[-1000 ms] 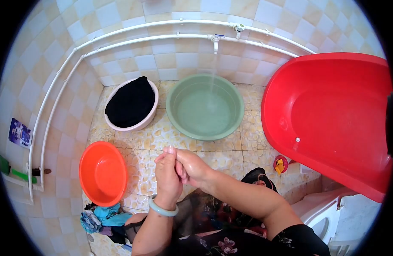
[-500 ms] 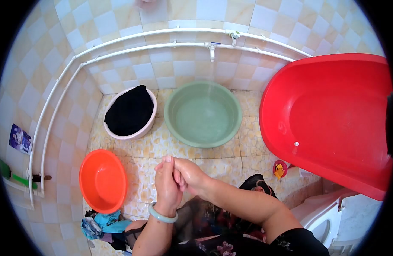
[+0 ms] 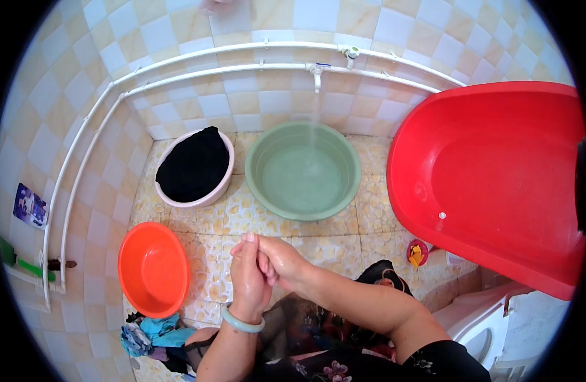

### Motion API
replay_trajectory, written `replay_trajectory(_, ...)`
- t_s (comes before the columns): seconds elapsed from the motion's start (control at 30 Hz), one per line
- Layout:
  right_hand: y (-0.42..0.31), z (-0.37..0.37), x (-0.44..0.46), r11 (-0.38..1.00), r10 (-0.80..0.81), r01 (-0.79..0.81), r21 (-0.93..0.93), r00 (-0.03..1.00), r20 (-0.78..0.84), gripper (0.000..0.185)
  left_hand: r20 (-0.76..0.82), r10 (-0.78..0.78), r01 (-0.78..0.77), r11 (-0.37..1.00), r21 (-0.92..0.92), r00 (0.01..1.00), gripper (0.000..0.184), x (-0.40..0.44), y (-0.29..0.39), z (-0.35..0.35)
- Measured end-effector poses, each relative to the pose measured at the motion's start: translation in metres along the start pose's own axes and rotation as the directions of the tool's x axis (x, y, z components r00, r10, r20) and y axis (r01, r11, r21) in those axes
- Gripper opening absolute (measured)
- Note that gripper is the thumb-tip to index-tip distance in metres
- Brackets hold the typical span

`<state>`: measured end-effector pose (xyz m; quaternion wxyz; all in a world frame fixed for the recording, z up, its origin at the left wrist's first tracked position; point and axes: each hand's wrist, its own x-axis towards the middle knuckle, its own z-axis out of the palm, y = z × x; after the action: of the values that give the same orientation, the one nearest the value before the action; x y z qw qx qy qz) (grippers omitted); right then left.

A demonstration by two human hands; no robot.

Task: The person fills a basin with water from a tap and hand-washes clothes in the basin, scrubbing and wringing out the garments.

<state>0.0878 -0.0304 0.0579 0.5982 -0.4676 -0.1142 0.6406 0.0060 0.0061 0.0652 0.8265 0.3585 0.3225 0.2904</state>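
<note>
My left hand (image 3: 249, 277), with a pale bangle (image 3: 243, 320) at its wrist, is clasped together with my right hand (image 3: 283, 261). Both are closed on each other, wet, and show no object between them. Beyond them a green basin (image 3: 302, 207) stands on the floor, holding water, and a thin stream falls into it from the tap (image 3: 317, 79). Left of it is a pale pink basin (image 3: 226, 180) filled with black cloth (image 3: 194, 167). An orange basin (image 3: 154, 270), with nothing in it, stands left of my hands.
A big red tub (image 3: 496, 178) takes up the right side. Below it are a small red container (image 3: 418, 253) with something yellow and a white toilet (image 3: 484, 334). Blue and dark clothes (image 3: 158, 334) lie at the lower left. White pipes (image 3: 197, 75) run along the tiled wall.
The view has tilted slightly upward, so the basins and tap appear lower than a second ago. My hands stay clasped in nearly the same pose.
</note>
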Motion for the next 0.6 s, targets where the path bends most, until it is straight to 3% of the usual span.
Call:
replay_trajectory(0.43, 0.0, 0.0, 0.001, 1.0, 0.004, -0.004, 0.008, 1.0, 0.003, 0.042, -0.001, 0.01, -0.01, 1.0, 0.017, 1.0, 0.054, 0.005, -0.008, -0.007)
replay_trajectory(0.53, 0.002, -0.002, 0.002, 1.0, 0.008, -0.008, 0.017, 1.0, -0.002, 0.042, 0.0, 0.167, -0.164, 0.968, 0.192, 0.986, 0.039, 0.031, -0.044, -0.048)
replay_trajectory(0.6, 0.002, -0.002, 0.001, 1.0, 0.009, -0.009, 0.017, 1.0, -0.003, 0.042, -0.001, 0.051, -0.051, 0.997, 0.064, 0.999, 0.049, 0.013, -0.019, -0.02)
